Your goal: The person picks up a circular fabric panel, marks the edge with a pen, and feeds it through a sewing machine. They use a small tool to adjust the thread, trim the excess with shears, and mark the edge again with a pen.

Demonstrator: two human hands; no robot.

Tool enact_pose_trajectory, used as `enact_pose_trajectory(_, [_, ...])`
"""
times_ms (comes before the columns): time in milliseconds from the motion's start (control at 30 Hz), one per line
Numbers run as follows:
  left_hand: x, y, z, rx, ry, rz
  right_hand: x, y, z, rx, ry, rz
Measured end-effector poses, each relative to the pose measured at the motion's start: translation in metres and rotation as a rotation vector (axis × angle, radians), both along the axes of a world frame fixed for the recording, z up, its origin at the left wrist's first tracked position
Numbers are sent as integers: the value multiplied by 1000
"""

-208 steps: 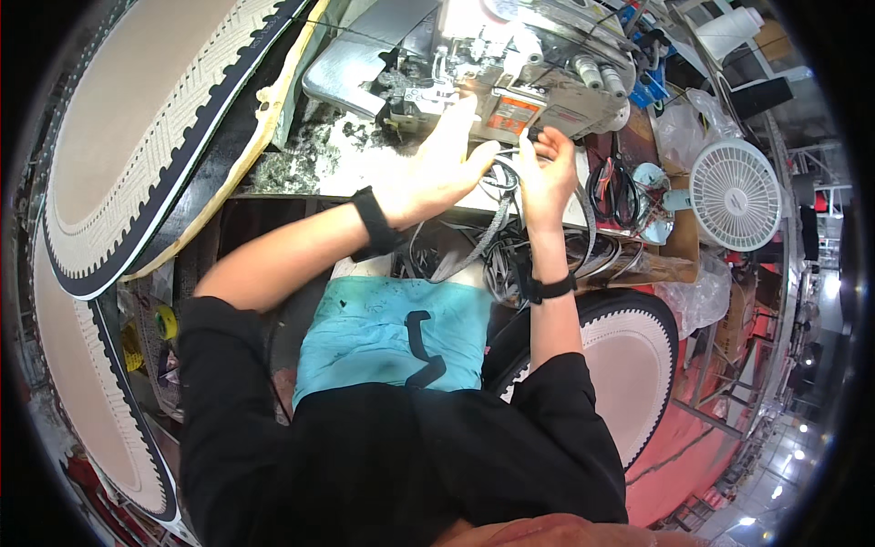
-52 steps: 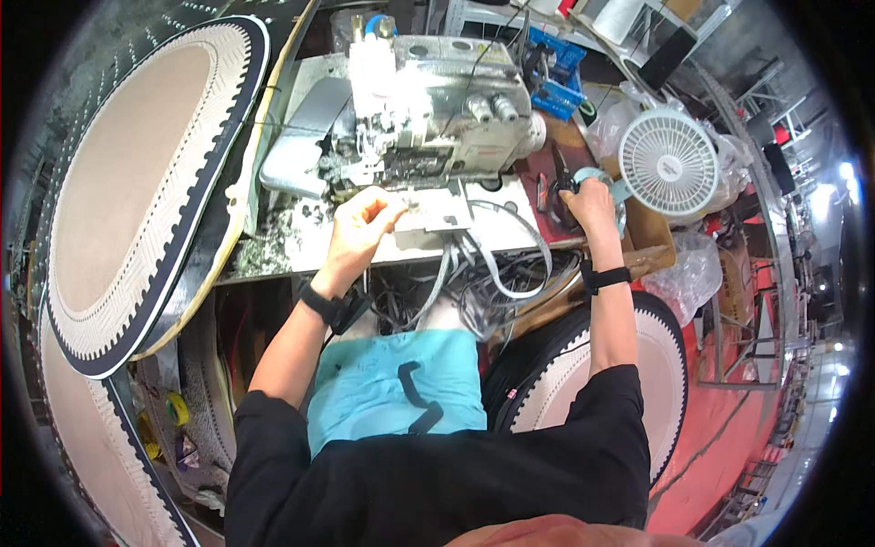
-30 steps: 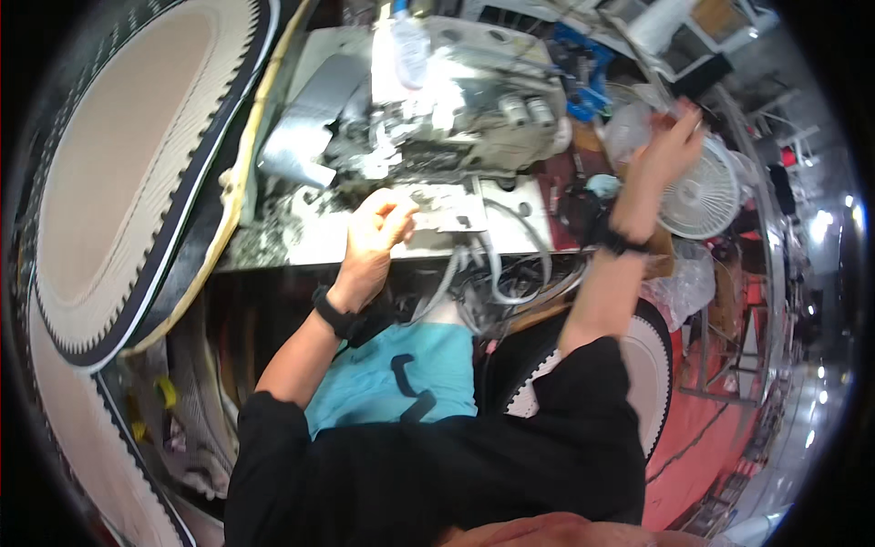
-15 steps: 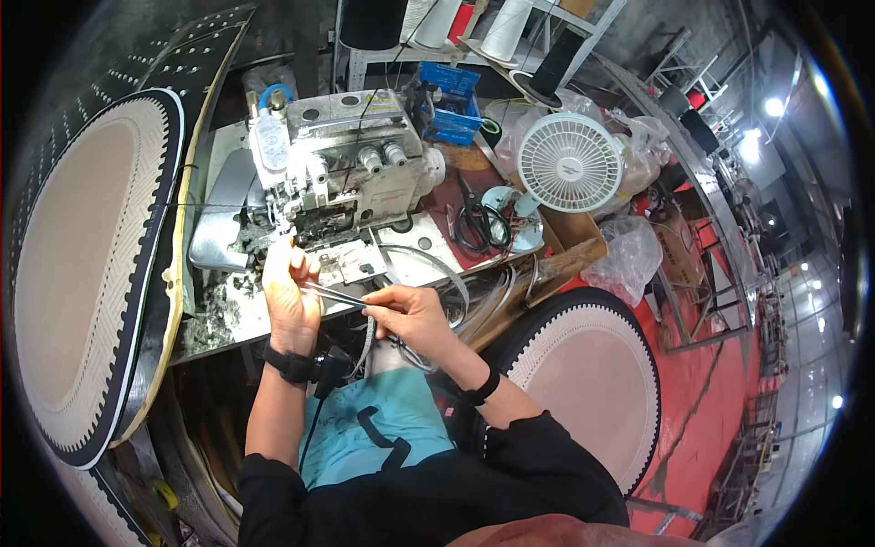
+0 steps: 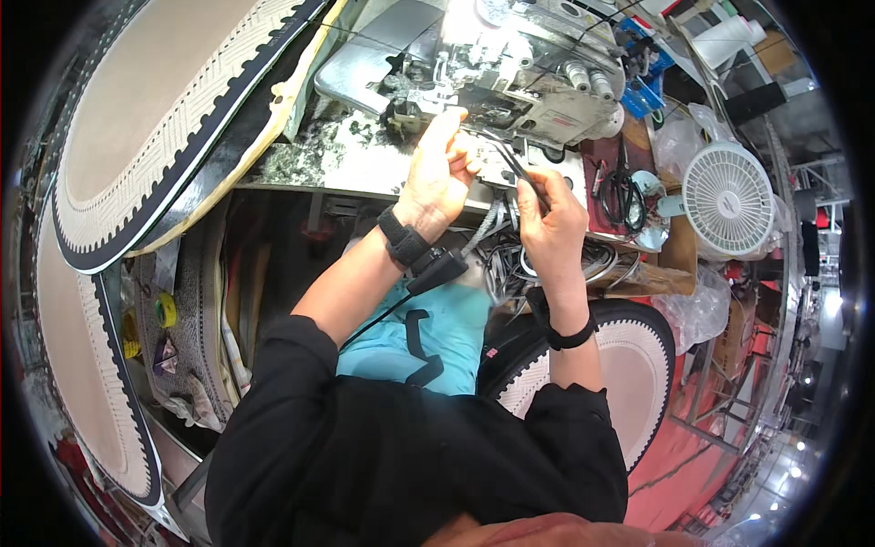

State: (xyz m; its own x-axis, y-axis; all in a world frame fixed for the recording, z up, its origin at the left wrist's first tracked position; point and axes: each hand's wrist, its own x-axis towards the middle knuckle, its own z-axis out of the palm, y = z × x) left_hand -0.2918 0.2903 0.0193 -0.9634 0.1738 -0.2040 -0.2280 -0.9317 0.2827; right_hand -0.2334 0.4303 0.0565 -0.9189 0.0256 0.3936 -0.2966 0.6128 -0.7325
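Oval mat (image 5: 173,100), 1, beige, dark-edged: far left. Left hand (image 5: 436,178): forearm slanting up rightward, index finger raised at the sewing machine (image 5: 561,114), others curled; whether its grip holds anything, I cannot tell. Tweezers (image 5: 516,166), 1 pair, dark: sloping up-left above the surface (image 5: 355,166). Right hand (image 5: 556,223): forearm near upright, grip clamped on the tweezers. White fan (image 5: 729,199), 1: right.

Sewing machine (image 5: 556,117) partly beyond view
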Motion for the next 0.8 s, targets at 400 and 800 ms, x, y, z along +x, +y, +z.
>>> enact_pose_trajectory(400, [6, -5, -5, -48, 159, -20, -11, -22, 1, 176, 87, 42])
enact_pose_trajectory(800, [4, -9, -13, -152, 278, 1, -19, -17, -3, 239, 140, 11])
